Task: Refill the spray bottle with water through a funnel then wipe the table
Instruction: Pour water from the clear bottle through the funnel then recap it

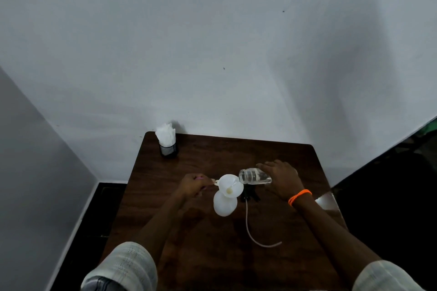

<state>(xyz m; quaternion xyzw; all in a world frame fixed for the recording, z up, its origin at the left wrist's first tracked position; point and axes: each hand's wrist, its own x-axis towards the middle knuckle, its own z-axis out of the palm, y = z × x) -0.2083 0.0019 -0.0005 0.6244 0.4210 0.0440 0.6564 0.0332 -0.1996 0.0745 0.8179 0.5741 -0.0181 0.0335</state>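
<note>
A white spray bottle (224, 204) stands on the dark wooden table (212, 255) with a white funnel (230, 185) set in its neck. My left hand (192, 185) pinches the funnel's small handle tab at its left rim. My right hand (281, 178) grips a clear glass jar (254, 176) tipped on its side, its mouth over the funnel's right rim, with water inside. The black spray head (249, 194) lies on the table just right of the bottle, its pale dip tube (254, 234) curling toward me.
A black mesh holder with white tissues (167, 140) stands at the table's far left corner against the grey wall. A shiny patch (327, 201) shows at the table's right edge. Dark floor lies to either side of the table.
</note>
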